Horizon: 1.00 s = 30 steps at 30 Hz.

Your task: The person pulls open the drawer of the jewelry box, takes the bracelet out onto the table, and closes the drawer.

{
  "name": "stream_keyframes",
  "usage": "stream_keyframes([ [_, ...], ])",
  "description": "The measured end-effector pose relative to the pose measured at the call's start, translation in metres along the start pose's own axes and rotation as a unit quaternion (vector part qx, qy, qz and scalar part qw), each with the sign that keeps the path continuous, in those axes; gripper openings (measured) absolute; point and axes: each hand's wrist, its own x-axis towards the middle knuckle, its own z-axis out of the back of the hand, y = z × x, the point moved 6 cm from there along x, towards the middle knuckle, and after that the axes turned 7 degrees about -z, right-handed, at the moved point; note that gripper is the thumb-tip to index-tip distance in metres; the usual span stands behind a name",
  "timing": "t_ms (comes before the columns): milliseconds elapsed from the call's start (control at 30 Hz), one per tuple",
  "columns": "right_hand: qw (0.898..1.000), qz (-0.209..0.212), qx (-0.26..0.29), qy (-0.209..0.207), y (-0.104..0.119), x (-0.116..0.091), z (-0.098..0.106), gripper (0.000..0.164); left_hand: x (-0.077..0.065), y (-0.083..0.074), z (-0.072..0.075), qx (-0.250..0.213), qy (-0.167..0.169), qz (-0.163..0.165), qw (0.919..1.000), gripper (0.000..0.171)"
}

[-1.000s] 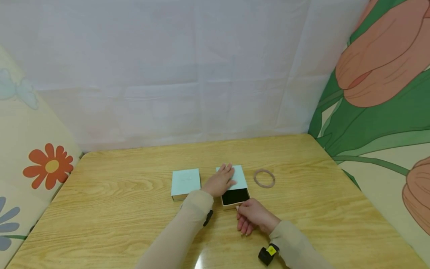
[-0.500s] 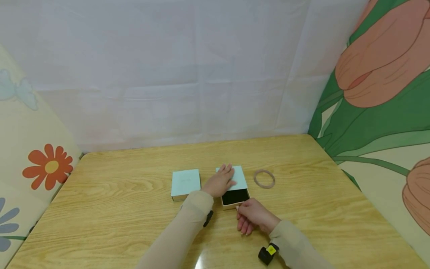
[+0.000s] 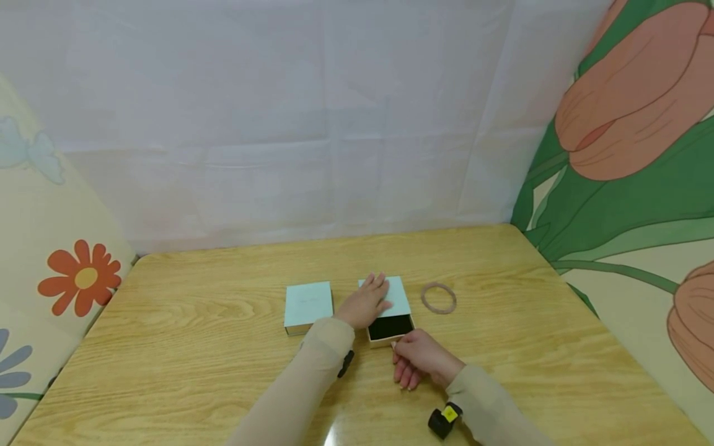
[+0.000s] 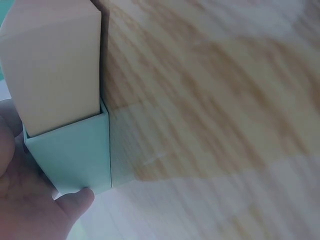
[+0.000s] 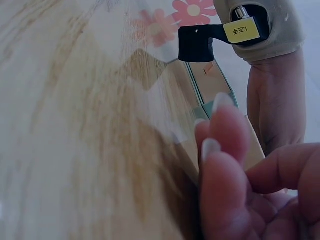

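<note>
A pale mint drawer box [image 3: 397, 296] lies on the table with its cream drawer [image 3: 385, 342] part-way out toward me, showing a black inside. My left hand [image 3: 364, 303] lies across the box's sleeve; in the left wrist view a fingertip [image 4: 77, 201] bends over the sleeve's edge. At the drawer's front my right hand [image 3: 425, 358] pinches its small pull tab [image 3: 393, 345] between thumb and finger, the other fingers curled below. The right wrist view shows those fingers [image 5: 225, 195] close, hiding the tab. Right of the box rests a pinkish-brown ring-shaped bangle [image 3: 438, 298].
A second mint drawer box [image 3: 308, 303], its drawer in, stands left of my left hand. A small tab [image 5: 208, 68] shows on its front in the right wrist view. The wooden table [image 3: 195, 334] meets a white cloth backdrop [image 3: 268, 136] behind and flower-printed panels [image 3: 625, 204] at the sides.
</note>
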Motion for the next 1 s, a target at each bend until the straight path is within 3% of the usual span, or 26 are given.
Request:
stream_keyframes([
  [1000, 1.0, -0.004, -0.003, 0.001, 0.0026, 0.0026, 0.0013, 0.031, 0.0023, 0.0036, -0.0034, -0.003, 0.002, 0.002, 1.0, 0.055],
])
